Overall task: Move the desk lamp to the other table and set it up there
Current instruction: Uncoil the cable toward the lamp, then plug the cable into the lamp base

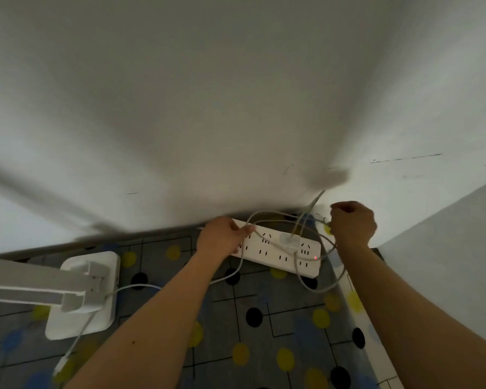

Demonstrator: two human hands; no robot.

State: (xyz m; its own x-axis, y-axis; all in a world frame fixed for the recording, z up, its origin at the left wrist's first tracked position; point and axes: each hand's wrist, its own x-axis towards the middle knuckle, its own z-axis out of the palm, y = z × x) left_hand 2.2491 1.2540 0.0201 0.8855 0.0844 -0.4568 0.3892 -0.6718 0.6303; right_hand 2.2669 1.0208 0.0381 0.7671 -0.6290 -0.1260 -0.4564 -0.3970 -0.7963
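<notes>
One lamp (79,290), one power strip (281,255).

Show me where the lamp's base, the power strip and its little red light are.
lamp base (79,324), head view, near part of its white plate.
power strip (272,255), head view, middle of its top face.
red light (315,258), head view, the glowing dot itself.

A plain white wall (236,94) fills most of my view, dimly lit, crossed by a soft grey shadow (40,186) at the left and marked by thin dark scuffs (404,158) at the right. Below me, the table (152,248) against it is covered by a grey cloth (286,318) printed with black lines and yellow, black and blue dots. A pale flat panel (446,248) rises at my right, just beside the table's edge.
</notes>
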